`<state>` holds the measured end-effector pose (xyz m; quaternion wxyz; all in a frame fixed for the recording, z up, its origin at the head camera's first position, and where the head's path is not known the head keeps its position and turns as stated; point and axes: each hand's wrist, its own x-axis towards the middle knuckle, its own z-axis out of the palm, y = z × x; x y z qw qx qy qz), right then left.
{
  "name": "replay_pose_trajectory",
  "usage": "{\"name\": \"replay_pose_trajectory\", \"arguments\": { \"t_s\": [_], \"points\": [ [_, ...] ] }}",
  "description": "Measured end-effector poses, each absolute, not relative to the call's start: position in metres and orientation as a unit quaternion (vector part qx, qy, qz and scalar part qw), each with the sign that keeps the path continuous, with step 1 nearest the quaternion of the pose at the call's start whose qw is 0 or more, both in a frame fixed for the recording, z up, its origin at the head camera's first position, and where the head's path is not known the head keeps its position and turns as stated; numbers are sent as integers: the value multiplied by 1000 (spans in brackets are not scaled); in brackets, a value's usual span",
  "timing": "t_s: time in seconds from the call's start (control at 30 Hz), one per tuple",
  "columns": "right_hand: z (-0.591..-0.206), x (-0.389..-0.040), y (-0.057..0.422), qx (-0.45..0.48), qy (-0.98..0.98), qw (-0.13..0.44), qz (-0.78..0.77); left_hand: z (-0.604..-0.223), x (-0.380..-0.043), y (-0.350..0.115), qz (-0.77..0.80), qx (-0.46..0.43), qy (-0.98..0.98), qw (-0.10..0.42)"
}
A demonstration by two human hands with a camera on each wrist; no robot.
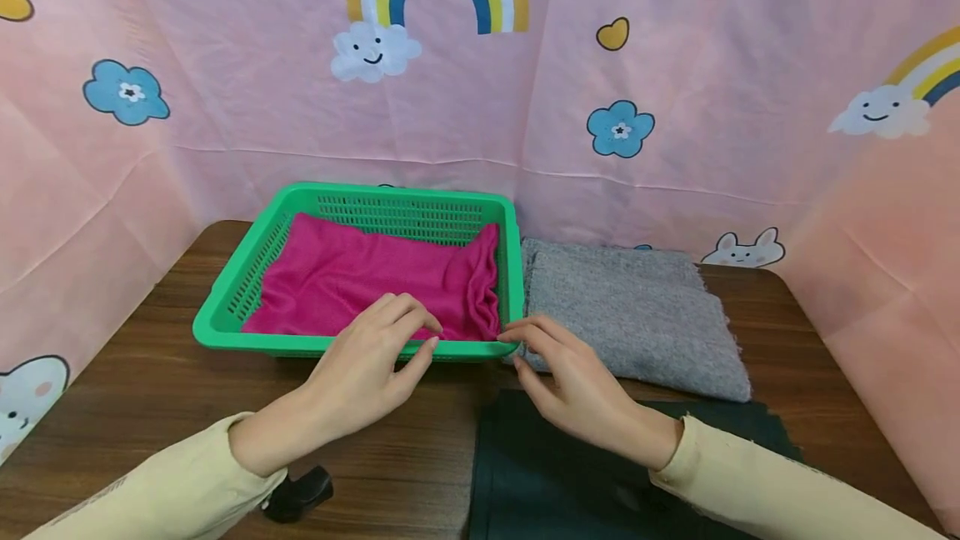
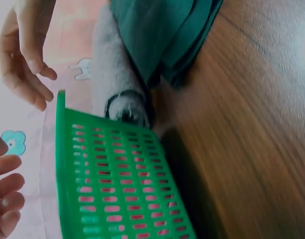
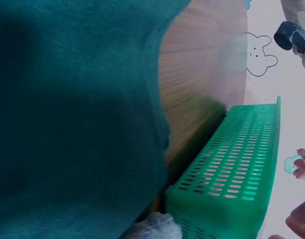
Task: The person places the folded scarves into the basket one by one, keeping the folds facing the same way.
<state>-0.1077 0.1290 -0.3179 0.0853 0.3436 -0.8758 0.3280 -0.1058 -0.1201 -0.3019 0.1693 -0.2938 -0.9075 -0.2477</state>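
Note:
A green plastic basket holds a magenta cloth, spread over its bottom and bunched up at the right end. Over the basket's front rim hovers my left hand, fingers loosely bent, nothing in its grasp. My right hand is at the front right corner, its fingertips close to the rim and its fingers loosely curved. The left wrist view has the left hand's fingers apart from the basket wall. Beside the right hand lies a folded grey cloth, with a dark green cloth below it.
Everything stands on a brown wooden table. A pink patterned backdrop with rainbows and flowers rises behind and on both sides. At the left wrist sits a black strapped device.

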Motion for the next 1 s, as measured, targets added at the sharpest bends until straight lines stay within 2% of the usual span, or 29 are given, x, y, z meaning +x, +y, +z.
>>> {"name": "replay_pose_trajectory", "arguments": {
  "t_s": [0.6,0.83,1.0],
  "points": [
    [-330,-88,178,288,-915,80,272,-328,-89,-86,-288,-356,-881,122],
    [-337,-80,199,267,-931,82,234,-343,-76,-79,-281,-351,-893,34],
    [-341,-70,214,256,-944,34,207,-351,-75,-79,-270,-330,-904,-33]
  ]
}}
